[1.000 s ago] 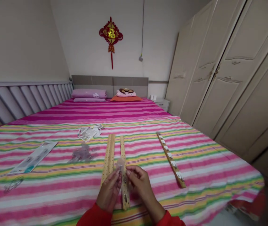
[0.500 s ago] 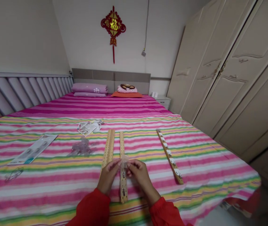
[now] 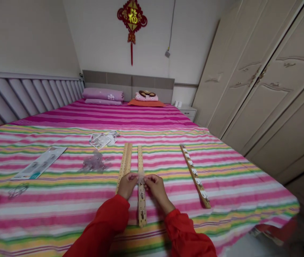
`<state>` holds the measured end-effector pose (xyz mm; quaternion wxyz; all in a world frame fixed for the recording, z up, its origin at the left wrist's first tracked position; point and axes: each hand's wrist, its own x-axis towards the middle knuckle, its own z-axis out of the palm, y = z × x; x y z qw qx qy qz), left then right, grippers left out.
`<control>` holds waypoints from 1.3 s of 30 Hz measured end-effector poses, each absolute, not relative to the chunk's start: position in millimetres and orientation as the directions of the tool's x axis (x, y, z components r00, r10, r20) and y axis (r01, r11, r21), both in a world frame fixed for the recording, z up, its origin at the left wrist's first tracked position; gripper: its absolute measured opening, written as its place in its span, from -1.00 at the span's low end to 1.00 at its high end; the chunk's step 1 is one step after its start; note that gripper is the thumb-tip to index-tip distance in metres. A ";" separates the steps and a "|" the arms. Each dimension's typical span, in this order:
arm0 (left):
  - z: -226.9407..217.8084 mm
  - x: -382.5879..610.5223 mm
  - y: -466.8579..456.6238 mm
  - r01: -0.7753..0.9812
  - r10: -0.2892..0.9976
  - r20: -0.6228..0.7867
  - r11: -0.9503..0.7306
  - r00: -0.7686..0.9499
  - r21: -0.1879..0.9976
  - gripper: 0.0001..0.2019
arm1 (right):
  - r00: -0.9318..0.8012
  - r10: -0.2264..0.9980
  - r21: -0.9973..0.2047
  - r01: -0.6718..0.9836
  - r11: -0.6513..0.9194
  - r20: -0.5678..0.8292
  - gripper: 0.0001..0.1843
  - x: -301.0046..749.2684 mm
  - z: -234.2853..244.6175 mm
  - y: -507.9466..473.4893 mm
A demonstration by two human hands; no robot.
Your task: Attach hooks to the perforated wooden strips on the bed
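Observation:
My left hand [image 3: 127, 184] and my right hand [image 3: 154, 186] meet over a narrow wooden strip with holes [image 3: 141, 185] lying on the striped bedspread [image 3: 61, 200]. Both pinch a small clear plastic hook [image 3: 141, 176] against the strip. A few small metal hooks sit on the strip's near end [image 3: 142, 214]. A wider wooden strip [image 3: 125, 164] lies just left of it. To the right lies a third strip [image 3: 195, 175] carrying several white hooks.
A pile of clear hooks [image 3: 94, 163], torn packets [image 3: 101, 140] and a long blister card [image 3: 41, 166] lie on the left of the bed. Pillows [image 3: 102, 95] sit at the headboard. A wardrobe [image 3: 269, 89] lines the right side; the bed's edge [image 3: 288, 210] drops off at right.
Both hands have moved forward along the narrow strip and lowered the clear hook from above it down onto it. The view has tilted down slightly.

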<state>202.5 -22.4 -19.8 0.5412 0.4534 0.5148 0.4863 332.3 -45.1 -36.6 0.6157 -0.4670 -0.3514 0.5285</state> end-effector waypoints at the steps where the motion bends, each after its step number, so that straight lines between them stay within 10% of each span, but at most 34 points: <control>1: -22.5 202.6 -20.7 -0.033 0.994 -0.106 0.106 -0.006 0.994 -0.77 | 0.205 0.977 -0.949 -0.316 0.010 -0.059 -0.76 332.0 -39.5 -43.8; 15: -35.0 207.9 -11.1 0.334 0.998 0.030 -0.007 -0.062 0.943 -0.93 | 0.272 0.957 -0.964 -0.264 -0.023 -0.097 -0.85 330.0 -57.7 -35.6; 39: -41.0 209.8 -10.7 0.462 0.998 0.058 -0.041 -0.023 0.886 -0.79 | 0.293 0.956 -0.982 -0.184 0.030 -0.026 -0.79 331.0 -73.6 -32.9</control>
